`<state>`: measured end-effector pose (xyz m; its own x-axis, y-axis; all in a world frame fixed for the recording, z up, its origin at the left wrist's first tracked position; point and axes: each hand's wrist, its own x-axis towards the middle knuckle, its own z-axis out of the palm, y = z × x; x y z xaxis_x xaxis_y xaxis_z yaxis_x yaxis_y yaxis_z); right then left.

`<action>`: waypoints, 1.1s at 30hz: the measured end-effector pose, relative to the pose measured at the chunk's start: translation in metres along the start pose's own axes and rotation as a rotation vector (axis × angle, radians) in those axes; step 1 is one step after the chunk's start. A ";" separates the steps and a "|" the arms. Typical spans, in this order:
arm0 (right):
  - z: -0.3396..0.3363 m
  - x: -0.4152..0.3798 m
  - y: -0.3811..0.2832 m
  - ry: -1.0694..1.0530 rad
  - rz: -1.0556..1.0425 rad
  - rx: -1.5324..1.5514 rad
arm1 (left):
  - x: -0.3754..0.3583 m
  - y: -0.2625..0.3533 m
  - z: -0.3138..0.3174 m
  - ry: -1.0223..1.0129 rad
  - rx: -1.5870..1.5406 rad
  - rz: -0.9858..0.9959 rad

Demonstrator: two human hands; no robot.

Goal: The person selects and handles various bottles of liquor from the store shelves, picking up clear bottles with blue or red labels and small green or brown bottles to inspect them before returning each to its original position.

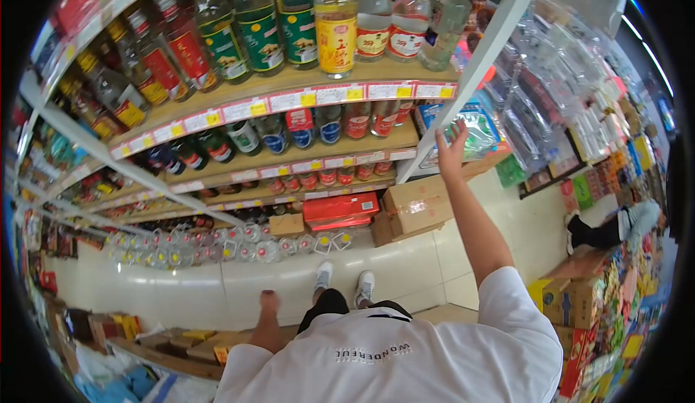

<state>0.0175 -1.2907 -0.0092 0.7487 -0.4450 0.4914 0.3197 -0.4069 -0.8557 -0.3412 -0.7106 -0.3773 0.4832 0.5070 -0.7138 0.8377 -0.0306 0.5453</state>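
Note:
My right hand (452,146) is stretched forward with its fingers apart, beside the white shelf post (481,77). Just past the fingertips, a blue-edged package with green contents (478,129) lies in clear wrap at the shelf's end. My left hand (268,301) hangs low over the floor, away from the shelves; its fingers are blurred. Glass bottles line the shelf above, among them a yellow-labelled bottle (337,37) and a green-labelled bottle (259,37).
Cardboard boxes (418,204) and a red box (340,210) sit at the shelf's foot. Clear plastic jugs (268,251) stand along the floor. Stacked plastic packs (536,106) fill the right side. Another person (615,228) is at the far right. Open cartons (195,345) lie behind on the left.

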 end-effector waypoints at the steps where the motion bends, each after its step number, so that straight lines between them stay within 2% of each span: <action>1: 0.006 0.015 0.003 -0.029 -0.023 0.071 | -0.025 -0.017 0.014 -0.045 -0.097 -0.056; 2: 0.012 0.025 0.005 -0.054 -0.045 0.145 | -0.045 -0.038 0.030 -0.057 -0.095 -0.085; 3: 0.014 0.030 -0.012 -0.055 0.033 0.067 | -0.057 -0.065 0.041 -0.135 -0.109 -0.095; 4: 0.018 0.038 -0.025 -0.004 0.031 0.056 | -0.092 -0.065 0.052 -0.122 -0.078 -0.164; 7: 0.029 0.057 -0.025 0.099 0.018 0.046 | -0.097 -0.113 0.043 -0.200 0.753 0.513; 10: 0.035 0.070 -0.014 0.156 0.057 0.008 | -0.123 -0.050 0.008 -0.466 1.559 0.395; 13: 0.045 0.070 -0.020 0.207 0.084 0.115 | -0.067 -0.063 -0.006 -0.278 1.571 0.533; 14: 0.046 0.072 -0.018 0.213 0.083 0.126 | -0.056 -0.058 -0.003 -0.185 1.383 0.481; 16: 0.044 0.064 -0.012 0.215 0.105 0.150 | -0.030 -0.030 0.014 0.085 0.485 0.288; 17: 0.044 0.062 -0.012 0.216 0.119 0.172 | -0.016 -0.007 0.024 0.171 0.334 0.338; 18: 0.046 0.067 -0.013 0.222 0.124 0.199 | -0.025 0.036 0.032 0.142 0.054 0.427; 19: 0.047 0.070 -0.013 0.228 0.129 0.224 | 0.000 0.061 0.042 0.290 0.196 0.817; 20: 0.051 0.074 0.000 0.292 -0.033 0.130 | -0.027 0.127 0.042 0.357 0.329 0.770; 22: 0.050 0.068 -0.014 0.276 0.038 0.186 | -0.054 0.223 0.046 0.255 -0.023 0.939; 23: 0.051 0.066 -0.022 0.262 0.069 0.216 | -0.096 0.279 0.042 0.254 -0.122 1.059; 25: 0.053 0.066 -0.018 0.259 0.035 0.234 | -0.118 0.348 0.033 0.274 -0.033 1.102; 26: 0.053 0.068 -0.014 0.257 0.018 0.245 | -0.128 0.379 0.035 0.226 -0.220 1.148; 28: 0.052 0.070 -0.013 0.249 0.042 0.181 | -0.159 0.433 0.025 0.359 -0.084 1.254; 30: 0.051 0.073 -0.002 0.245 0.049 0.139 | -0.166 0.474 0.027 0.337 -0.235 1.413; 33: 0.051 0.071 -0.005 0.238 0.038 0.174 | -0.161 0.515 0.035 0.459 -0.254 1.529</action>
<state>0.0987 -1.2798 0.0214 0.6114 -0.6400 0.4653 0.4043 -0.2528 -0.8790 0.0215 -0.8377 0.0034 0.6314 0.3407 0.6966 -0.4148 -0.6106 0.6746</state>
